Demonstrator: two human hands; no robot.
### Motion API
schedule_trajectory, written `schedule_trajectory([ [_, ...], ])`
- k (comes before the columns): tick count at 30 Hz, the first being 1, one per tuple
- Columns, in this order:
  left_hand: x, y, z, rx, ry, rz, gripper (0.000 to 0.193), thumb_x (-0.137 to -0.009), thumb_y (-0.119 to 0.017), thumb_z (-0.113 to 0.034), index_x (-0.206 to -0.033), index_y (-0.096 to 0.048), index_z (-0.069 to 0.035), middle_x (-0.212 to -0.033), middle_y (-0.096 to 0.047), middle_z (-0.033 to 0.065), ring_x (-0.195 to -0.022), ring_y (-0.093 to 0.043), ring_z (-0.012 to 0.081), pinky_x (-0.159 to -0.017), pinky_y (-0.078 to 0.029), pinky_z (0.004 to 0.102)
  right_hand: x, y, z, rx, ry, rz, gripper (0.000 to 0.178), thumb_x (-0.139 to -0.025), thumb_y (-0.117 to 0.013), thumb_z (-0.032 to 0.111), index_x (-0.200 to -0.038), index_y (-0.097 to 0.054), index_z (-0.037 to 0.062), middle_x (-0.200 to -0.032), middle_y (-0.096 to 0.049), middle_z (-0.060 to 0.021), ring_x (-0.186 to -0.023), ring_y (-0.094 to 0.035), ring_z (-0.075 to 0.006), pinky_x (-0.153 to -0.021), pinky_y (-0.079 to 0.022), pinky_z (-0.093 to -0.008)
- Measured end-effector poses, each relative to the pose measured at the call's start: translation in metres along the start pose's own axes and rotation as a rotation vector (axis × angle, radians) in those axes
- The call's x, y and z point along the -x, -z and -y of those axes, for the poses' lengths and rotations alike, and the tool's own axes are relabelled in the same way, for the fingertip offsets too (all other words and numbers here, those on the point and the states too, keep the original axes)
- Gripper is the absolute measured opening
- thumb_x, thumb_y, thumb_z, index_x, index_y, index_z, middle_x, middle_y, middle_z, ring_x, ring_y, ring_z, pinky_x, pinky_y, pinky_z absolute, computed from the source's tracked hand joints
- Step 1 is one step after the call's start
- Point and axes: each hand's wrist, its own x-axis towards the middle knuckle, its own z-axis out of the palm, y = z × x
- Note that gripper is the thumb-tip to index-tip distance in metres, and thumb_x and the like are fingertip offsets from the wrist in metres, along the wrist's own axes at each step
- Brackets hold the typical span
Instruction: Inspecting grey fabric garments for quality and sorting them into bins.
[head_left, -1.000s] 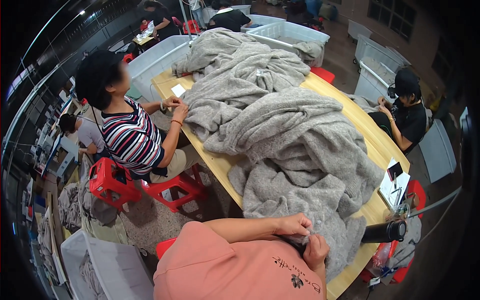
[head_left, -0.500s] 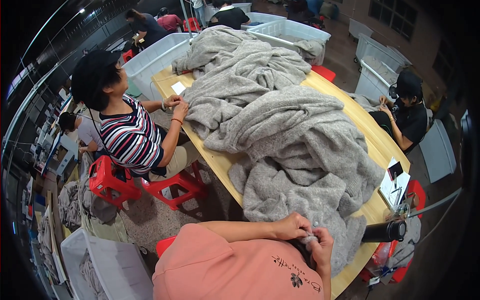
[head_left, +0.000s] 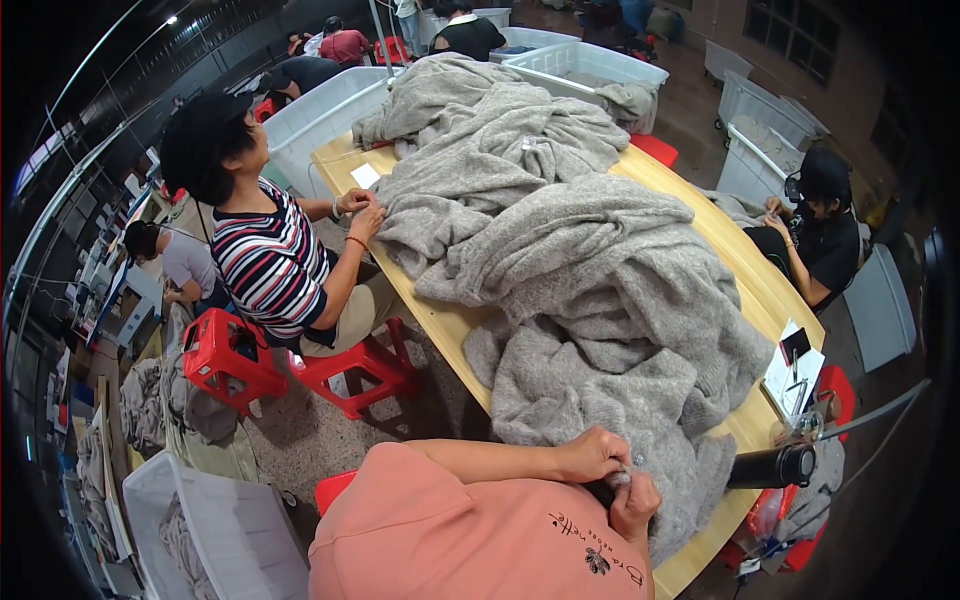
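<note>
While the left hand [head_left: 596, 456] and right hand [head_left: 635, 503], two together, pinch one bit of the grey fabric [head_left: 600, 270] heaped on one wooden table [head_left: 762, 290], one black bottle [head_left: 768, 467] sits just beside it

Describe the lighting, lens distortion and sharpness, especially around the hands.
Head view: the fuzzy grey fabric is well lit; the right edge of the long pale-wood table bows, probably fisheye distortion; the bare left hand and right hand look fairly sharp, but detail between them is too small to read; corners fall to black.
</note>
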Motion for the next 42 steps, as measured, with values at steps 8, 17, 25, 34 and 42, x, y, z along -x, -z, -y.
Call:
schedule_trajectory([
  [8, 0.002, -0.023, 0.005, -0.239, -0.263, -0.168, 0.002, -0.067, -0.055, -0.002, -0.069, -0.054, -0.002, -0.065, -0.054, 0.0127, -0.059, -0.054, 0.0298, -0.054, -0.043, 0.037, 0.0, 0.0, -0.001, 0.079, -0.076, -0.082, 0.009, -0.062, -0.049, -0.005, -0.064, -0.043, 0.0012, -0.059, -0.043, -0.0164, -0.051, -0.044, -0.0349, -0.046, -0.034, -0.0424],
  [17, -0.007, -0.013, -0.006, -0.15, -0.231, -0.219, 0.013, -0.064, -0.057, 0.006, -0.076, -0.057, -0.001, -0.068, -0.057, 0.0101, -0.055, -0.056, 0.0216, -0.05, -0.044, 0.0297, -0.033, 0.001, -0.006, 0.105, 0.111, -0.247, 0.023, -0.059, -0.056, -0.004, -0.082, -0.052, 0.0, -0.065, -0.051, -0.0114, -0.052, -0.051, -0.0273, -0.044, -0.04, -0.0346],
  [25, -0.01, -0.013, -0.019, -0.186, -0.427, -0.201, 0.019, -0.058, -0.056, 0.008, -0.075, -0.056, -0.001, -0.068, -0.057, 0.0094, -0.055, -0.055, 0.0215, -0.05, -0.043, 0.0289, -0.012, 0.012, -0.001, 0.2, 0.374, -0.296, 0.026, -0.059, -0.057, -0.003, -0.084, -0.052, -0.0005, -0.07, -0.054, -0.0113, -0.051, -0.051, -0.0234, -0.045, -0.041, -0.0315],
  [34, -0.014, 0.017, 0.013, -0.257, 0.077, -0.115, 0.005, -0.07, -0.062, -0.001, -0.075, -0.064, -0.001, -0.064, -0.058, 0.0092, -0.056, -0.055, 0.0162, -0.053, -0.042, 0.0264, -0.001, 0.042, -0.047, 0.295, -0.163, -0.258, 0.032, -0.06, -0.054, -0.002, -0.091, -0.05, -0.0004, -0.087, -0.057, -0.0168, -0.071, -0.055, -0.0348, -0.06, -0.045, -0.0394],
  [42, -0.024, 0.007, -0.013, -0.145, 0.068, 0.08, 0.009, -0.069, -0.064, -0.002, -0.077, -0.063, 0.001, -0.067, -0.06, 0.0071, -0.058, -0.055, 0.0111, -0.053, -0.042, 0.023, -0.035, 0.051, 0.005, 0.073, -0.057, -0.052, 0.033, -0.064, -0.062, 0.004, -0.095, -0.052, 0.0004, -0.101, -0.054, -0.0153, -0.088, -0.052, -0.0308, -0.078, -0.038, -0.0376],
])
